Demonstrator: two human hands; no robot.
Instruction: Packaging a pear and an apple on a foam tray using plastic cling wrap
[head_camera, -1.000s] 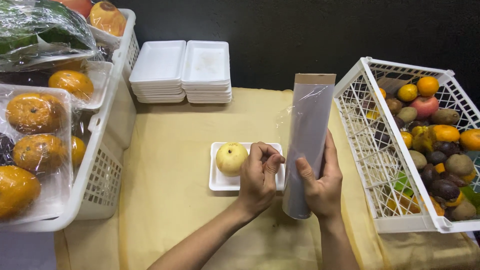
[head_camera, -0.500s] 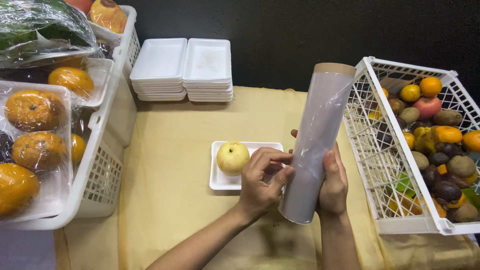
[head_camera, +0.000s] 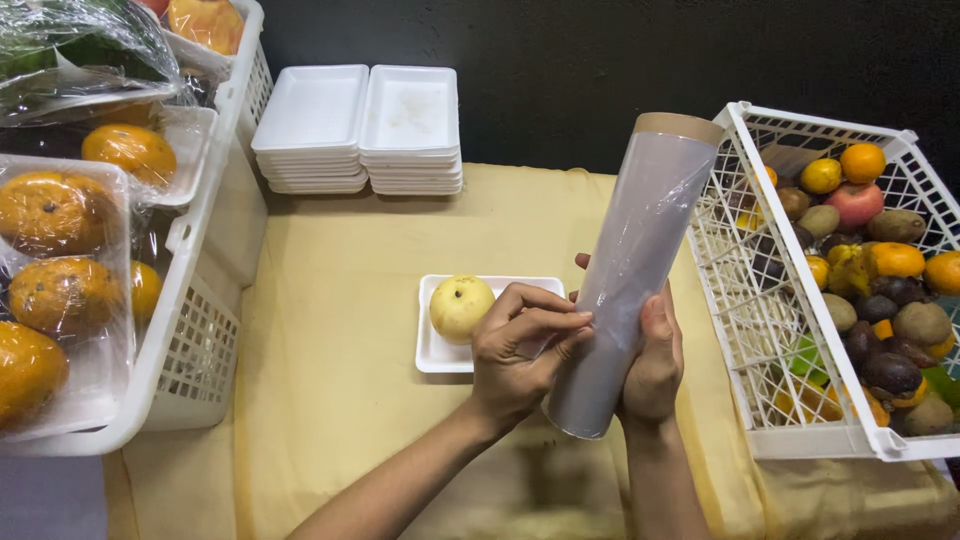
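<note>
My right hand grips a long roll of clear cling film, held tilted with its cardboard end up and to the right. My left hand pinches at the film's loose edge on the left side of the roll, fingertips touching it. Behind my left hand a pale yellow-green apple sits on a small white foam tray on the tan tablecloth.
Two stacks of white foam trays stand at the back. A white basket of mixed fruit is at the right. At the left, a white basket holds wrapped oranges on trays.
The roll has tilted more to the right and risen toward the camera. My left hand has moved from the tray onto the roll's film edge.
</note>
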